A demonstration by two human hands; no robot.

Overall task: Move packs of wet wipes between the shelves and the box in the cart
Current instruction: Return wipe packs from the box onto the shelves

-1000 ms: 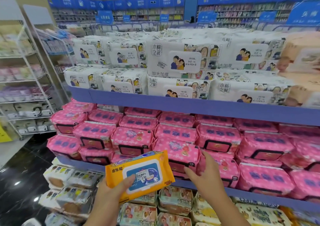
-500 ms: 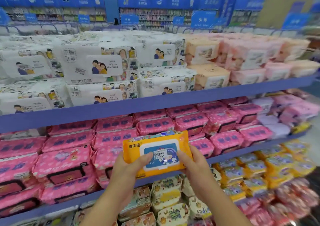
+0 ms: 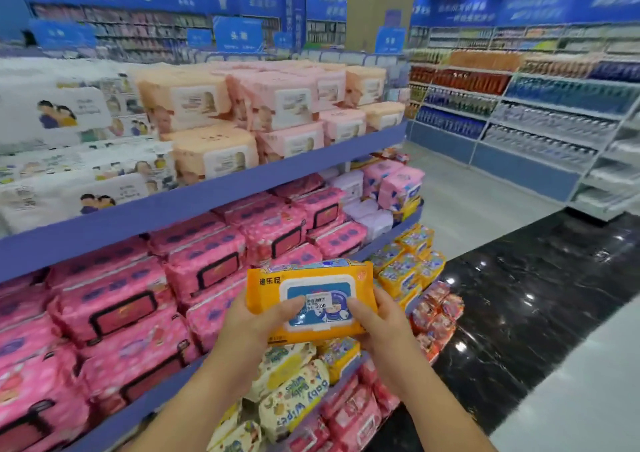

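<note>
Orange wipes pack [image 3: 310,299] gripped between both hands — left hand [image 3: 258,320], right hand [image 3: 379,323] — thumbs on top.

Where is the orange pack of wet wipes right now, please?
The orange pack is low and centre in the head view, held by the left hand and right hand, in front of the pink packs.

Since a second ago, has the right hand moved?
Yes. The right hand has come away from the stacked pink packs, toward the person, and now grips the right end of the orange pack.
</note>
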